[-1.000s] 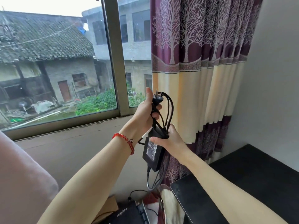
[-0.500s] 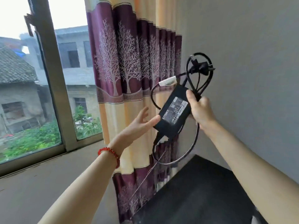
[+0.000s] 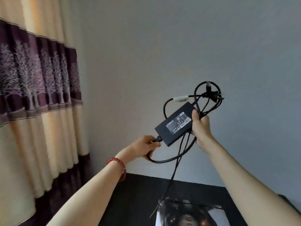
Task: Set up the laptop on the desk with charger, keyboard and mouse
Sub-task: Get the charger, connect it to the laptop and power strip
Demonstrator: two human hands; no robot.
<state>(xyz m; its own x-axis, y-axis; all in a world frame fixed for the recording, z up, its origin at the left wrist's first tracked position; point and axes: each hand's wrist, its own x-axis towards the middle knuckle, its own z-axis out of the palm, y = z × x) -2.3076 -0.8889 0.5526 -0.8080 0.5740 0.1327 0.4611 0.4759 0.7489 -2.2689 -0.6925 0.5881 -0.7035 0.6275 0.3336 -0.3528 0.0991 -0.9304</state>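
My right hand (image 3: 199, 126) grips the charger (image 3: 175, 123) and its looped cable (image 3: 206, 101); my left hand (image 3: 146, 146), lower left of it, pinches the cord's connector above the desk (image 3: 138, 201).

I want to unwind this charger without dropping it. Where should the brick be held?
Grip the brick across its narrow edges near the upper end, coming from the right, where the right hand holds it. That leaves the lower cable free for the left hand.
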